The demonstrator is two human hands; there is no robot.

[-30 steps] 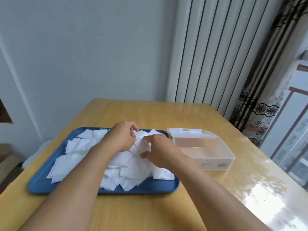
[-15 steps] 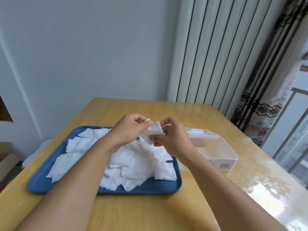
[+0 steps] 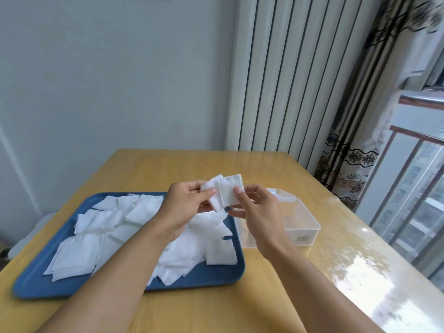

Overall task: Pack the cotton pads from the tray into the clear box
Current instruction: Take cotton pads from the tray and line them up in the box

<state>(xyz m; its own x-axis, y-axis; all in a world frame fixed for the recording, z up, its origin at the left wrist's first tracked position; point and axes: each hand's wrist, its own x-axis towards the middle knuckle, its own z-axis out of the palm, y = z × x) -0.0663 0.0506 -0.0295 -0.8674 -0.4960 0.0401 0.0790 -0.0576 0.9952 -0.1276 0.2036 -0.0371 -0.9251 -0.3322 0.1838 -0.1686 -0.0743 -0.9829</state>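
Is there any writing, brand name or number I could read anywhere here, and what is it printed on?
No text here can be read.
Clear box: a small white sticker on its front wall carries what looks like a barcode; too small and blurred to read.
Cotton pads, blue tray, table, curtain: no writing visible.

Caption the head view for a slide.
Both hands hold cotton pads above the tray.

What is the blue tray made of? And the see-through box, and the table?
Blue tray: probably plastic, smooth, with a dull sheen and rounded rim.
Box: clear plastic; the table shows through its walls.
Table: looks like light wood, glossy, since window light reflects off it.
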